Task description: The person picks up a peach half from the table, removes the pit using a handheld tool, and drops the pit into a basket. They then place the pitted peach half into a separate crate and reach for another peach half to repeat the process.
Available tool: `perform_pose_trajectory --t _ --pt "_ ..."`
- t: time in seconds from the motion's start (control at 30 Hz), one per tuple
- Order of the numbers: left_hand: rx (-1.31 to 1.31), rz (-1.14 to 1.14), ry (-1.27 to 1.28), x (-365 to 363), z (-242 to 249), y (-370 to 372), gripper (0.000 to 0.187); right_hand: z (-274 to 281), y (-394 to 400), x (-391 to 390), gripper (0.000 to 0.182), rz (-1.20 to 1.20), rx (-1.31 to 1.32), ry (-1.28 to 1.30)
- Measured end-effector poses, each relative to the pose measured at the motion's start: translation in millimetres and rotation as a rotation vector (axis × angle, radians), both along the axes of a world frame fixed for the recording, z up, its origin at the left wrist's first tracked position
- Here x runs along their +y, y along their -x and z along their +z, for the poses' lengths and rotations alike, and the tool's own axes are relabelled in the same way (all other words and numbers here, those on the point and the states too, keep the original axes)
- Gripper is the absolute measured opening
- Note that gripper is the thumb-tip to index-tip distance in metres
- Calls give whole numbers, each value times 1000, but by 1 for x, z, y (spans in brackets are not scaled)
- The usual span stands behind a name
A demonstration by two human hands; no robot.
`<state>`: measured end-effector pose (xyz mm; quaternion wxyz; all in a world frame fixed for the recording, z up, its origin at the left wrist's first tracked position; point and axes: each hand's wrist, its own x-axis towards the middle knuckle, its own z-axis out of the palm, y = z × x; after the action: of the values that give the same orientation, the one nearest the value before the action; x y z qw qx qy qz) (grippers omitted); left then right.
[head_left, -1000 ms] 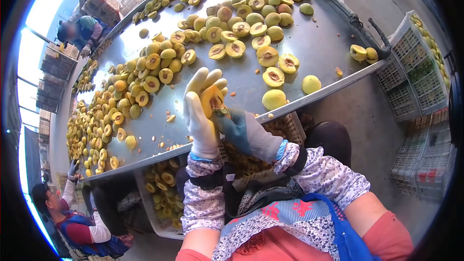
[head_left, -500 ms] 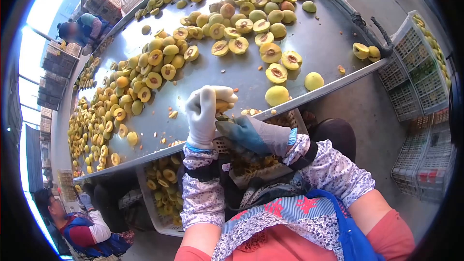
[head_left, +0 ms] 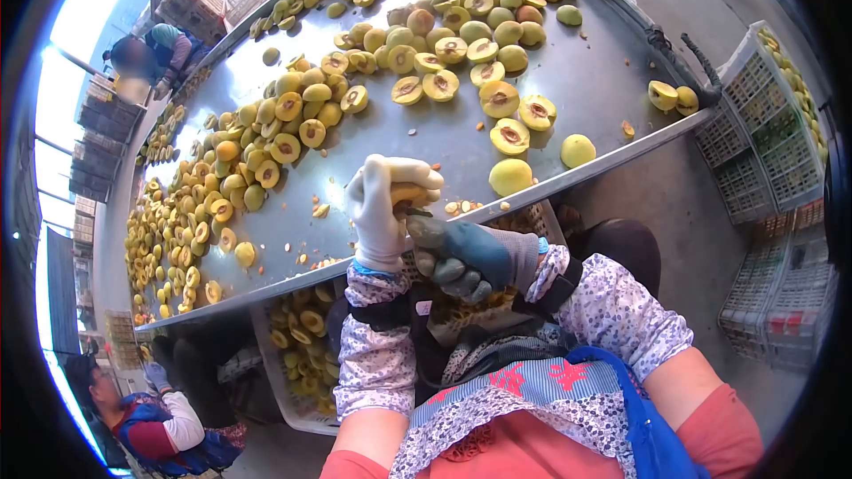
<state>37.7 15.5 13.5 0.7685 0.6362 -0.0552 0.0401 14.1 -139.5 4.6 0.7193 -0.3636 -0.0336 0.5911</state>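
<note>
My left hand (head_left: pixel 380 213), in a white glove, is closed around a yellow peach half (head_left: pixel 410 195) just over the table's near edge. Close against it is my right hand (head_left: pixel 466 257), in a blue-grey coated glove, its fingers curled into a grip and its thumb toward the fruit. A thin dark edge shows between the thumb and the peach half; what my right hand holds is mostly hidden. Halved peaches (head_left: pixel 510 136), several with brown pits, lie on the metal table (head_left: pixel 390 133) beyond my hands. Loose pits (head_left: pixel 461 207) and scraps lie along its near edge.
Below the table edge, a crate (head_left: pixel 266 355) of peach halves stands left of my legs. Another container (head_left: pixel 546 222) sits under my hands. Stacked plastic crates (head_left: pixel 754 124) stand at the right. Two people work at the left, one near (head_left: pixel 169 426) and one far (head_left: pixel 169 53).
My right hand has turned so its curled fingers now show below the thumb. My left hand still grips the peach half, nearly in the same place.
</note>
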Motion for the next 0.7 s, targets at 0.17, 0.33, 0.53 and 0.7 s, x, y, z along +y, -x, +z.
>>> perform_pose_trajectory --t 0.17,0.33,0.53,0.7 --pt "-55 -192 -290 9 -2 -5 58 -5 4 1 47 -58 -260 166" --pt "85 -64 29 -5 1 5 58 -1 5 -3 48 57 -28 27" --pt "54 190 442 9 10 -2 43 -19 21 5 51 -80 -491 104" --pt "50 350 311 103 22 56 41 -37 32 -12 40 275 -1234 811"
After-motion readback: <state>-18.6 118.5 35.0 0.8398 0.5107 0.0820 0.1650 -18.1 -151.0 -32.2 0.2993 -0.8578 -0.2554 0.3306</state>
